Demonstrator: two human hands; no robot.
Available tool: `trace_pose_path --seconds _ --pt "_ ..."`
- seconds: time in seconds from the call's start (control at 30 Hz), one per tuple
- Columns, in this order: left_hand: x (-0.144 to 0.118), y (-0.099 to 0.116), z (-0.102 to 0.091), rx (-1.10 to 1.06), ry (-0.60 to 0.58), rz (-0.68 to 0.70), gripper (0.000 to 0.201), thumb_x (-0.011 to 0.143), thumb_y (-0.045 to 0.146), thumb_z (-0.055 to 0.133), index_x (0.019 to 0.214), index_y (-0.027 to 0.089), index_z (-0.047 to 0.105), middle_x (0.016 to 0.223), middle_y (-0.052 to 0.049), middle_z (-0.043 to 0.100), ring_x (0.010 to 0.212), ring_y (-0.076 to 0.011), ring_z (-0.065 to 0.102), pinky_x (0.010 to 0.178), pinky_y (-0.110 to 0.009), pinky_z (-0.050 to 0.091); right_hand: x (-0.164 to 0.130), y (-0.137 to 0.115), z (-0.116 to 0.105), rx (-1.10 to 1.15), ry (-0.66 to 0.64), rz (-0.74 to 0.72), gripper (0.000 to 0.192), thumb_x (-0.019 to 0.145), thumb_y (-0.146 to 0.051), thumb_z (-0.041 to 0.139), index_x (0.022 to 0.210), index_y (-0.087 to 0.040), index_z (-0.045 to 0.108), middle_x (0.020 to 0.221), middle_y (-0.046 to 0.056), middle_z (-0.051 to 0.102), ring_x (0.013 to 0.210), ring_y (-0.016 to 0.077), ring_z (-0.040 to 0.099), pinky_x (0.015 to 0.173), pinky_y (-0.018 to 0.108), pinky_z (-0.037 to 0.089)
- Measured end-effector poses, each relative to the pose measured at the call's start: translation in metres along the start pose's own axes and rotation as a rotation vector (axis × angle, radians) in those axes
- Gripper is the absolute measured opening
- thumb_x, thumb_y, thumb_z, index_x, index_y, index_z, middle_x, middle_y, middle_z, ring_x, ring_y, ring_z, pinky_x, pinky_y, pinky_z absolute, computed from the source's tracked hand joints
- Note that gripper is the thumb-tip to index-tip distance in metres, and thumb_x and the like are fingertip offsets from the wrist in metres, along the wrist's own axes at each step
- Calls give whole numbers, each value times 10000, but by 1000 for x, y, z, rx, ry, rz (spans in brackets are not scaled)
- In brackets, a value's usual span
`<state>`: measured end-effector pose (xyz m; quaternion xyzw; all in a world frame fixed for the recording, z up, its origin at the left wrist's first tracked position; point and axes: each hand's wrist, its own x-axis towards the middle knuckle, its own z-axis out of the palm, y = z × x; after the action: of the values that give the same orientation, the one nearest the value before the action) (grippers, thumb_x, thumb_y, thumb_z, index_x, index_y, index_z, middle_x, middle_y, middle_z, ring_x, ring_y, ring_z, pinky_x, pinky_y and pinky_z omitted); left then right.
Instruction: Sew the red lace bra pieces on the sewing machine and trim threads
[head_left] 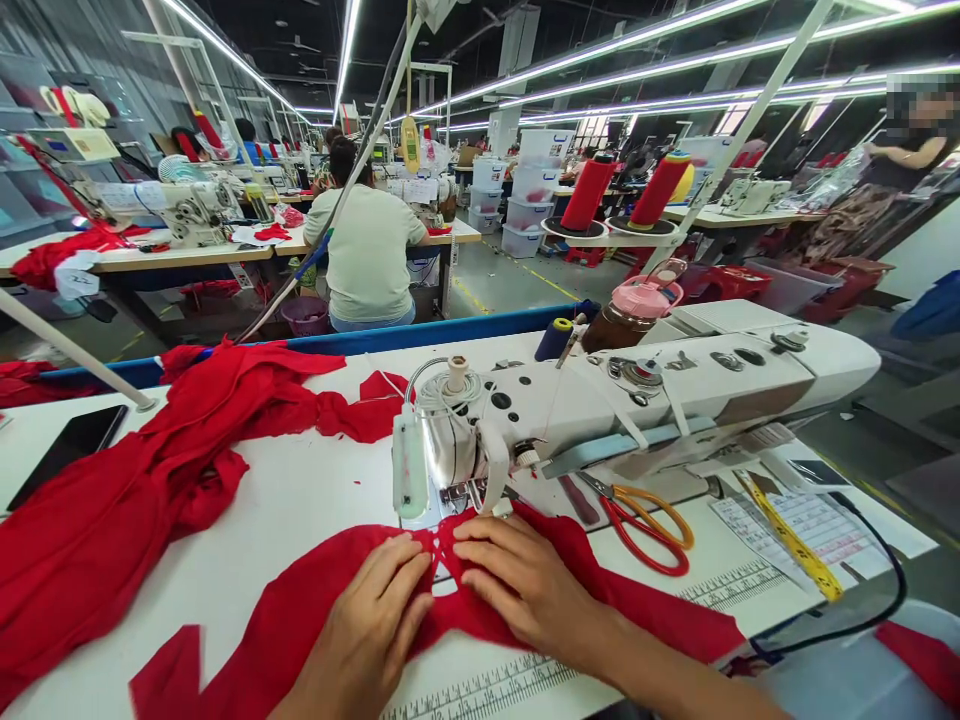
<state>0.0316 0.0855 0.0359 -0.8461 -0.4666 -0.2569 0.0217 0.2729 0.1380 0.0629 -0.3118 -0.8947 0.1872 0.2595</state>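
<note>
Now both hands press flat, fingers spread, on the red fabric [525, 590] at the tabletop's near edge: left hand [375, 620] left of the sewing machine's [600, 400] needle, right hand [525, 580] nearer it, fabric running left-right.

Both forearms are bare — no sleeve, watch or bracelet shows on either. The left hand [367, 625] and right hand [525, 585] wear no gloves or rings — the short nails are unpainted.
</note>
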Motion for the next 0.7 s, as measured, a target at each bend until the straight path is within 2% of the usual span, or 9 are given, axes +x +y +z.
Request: trace_pose_path --seconds 0.07,0.2,0.27,0.37,0.5,0.6,0.7 --pt "2 0 4 -24 -6 -6 305 1035 281 457 1280 167 598 1265 -102 675 1188 -194 650 968 -283 583 1 -1 8 -5 29 2 262 1020 -269 515 1224 -182 655 1226 92 684 1148 214 606 1038 382 466" --pt "-3 -9 10 107 -44 35 465 986 445 560 1382 201 543 1339 -97 655 1226 -268 636 1031 -497 545 -2 2 14 -78 -94 108 484 926 -460 665 1345 -226 603 1366 88 625 1237 267 565 1103 448 409" --pt "-6 -13 9 142 -64 56 518 963 456 593 1421 227 512 1381 -83 631 1245 -278 625 1046 -554 515 -4 4 12 -93 -138 151 528 901 -494 685 1358 -244 597 1387 73 615 1243 268 565 1126 454 382" --pt "-8 -17 5 161 -31 76 560 952 460 606 1428 185 499 1369 -85 643 1243 -253 628 1078 -502 498 -6 6 9 -114 -192 162 570 886 -494 696 1387 -250 574 1415 73 596 1244 277 572 1132 468 372" --pt "-5 -17 5 152 34 87 571 947 501 607 1384 140 534 1327 -83 674 1242 -204 628 1180 -391 382 -6 8 9 -133 -209 168 592 883 -508 694 1406 -267 555 1433 74 583 1241 281 582 1155 489 346" --pt "-4 -17 6 150 43 93 572 949 512 600 1378 139 536 1321 -81 678 1250 -195 622 1205 -385 329 -7 10 10 -135 -230 175 594 894 -530 678 1413 -273 546 1445 72 575 1252 286 581 1160 504 340" --pt "-6 -19 6 135 40 92 498 960 483 590 1348 173 555 1337 -81 665 1279 -203 600 1205 -433 317 -8 10 10 -139 -238 168 595 906 -534 663 1423 -270 534 1444 77 576 1270 283 574 1157 494 349"
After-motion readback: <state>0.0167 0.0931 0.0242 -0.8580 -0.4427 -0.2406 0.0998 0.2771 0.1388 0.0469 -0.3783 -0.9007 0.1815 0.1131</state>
